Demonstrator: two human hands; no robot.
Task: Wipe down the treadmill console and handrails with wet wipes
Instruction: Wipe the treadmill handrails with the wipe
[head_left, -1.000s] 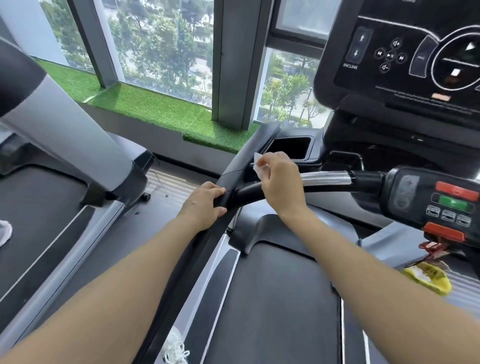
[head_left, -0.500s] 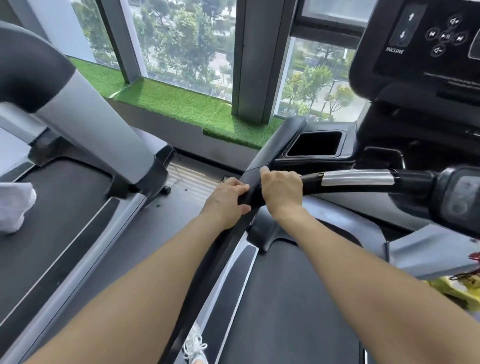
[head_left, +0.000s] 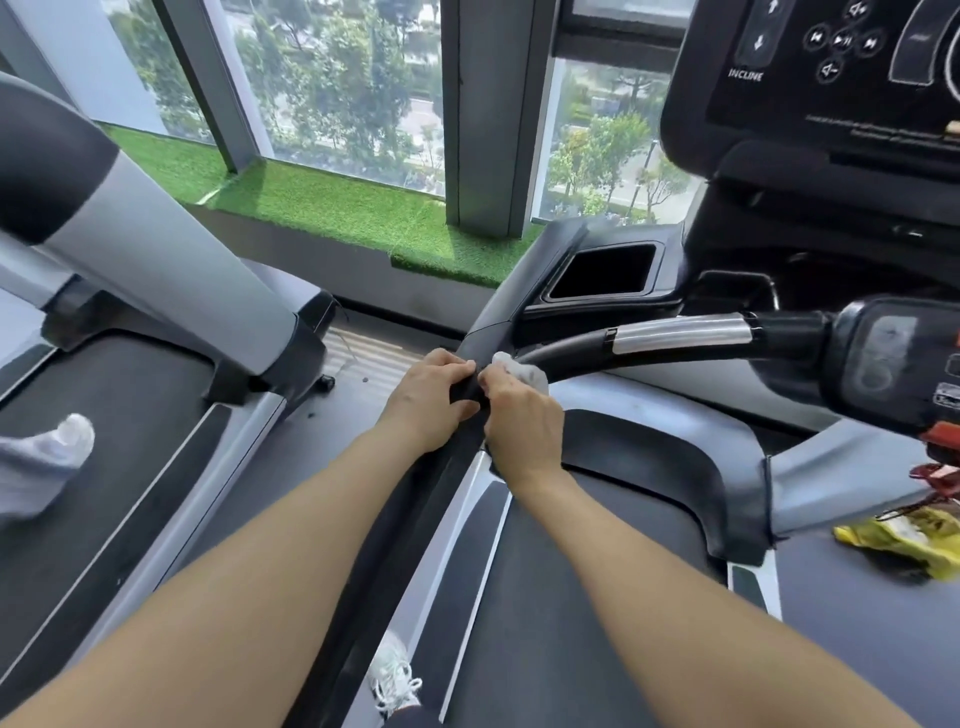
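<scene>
A person's right hand (head_left: 522, 415), gripping a white wet wipe (head_left: 524, 375), is sliding back off the chrome crossbar onto the left handrail (head_left: 415, 499), meeting the left hand (head_left: 428, 397) clasping it; handrail wiping is beginning, console (head_left: 831, 88) untouched above.

Left hand (head_left: 428, 397) gripping black handrail (head_left: 415, 499), right hand (head_left: 522, 421) pressing white wipe (head_left: 524, 373) against it
</scene>
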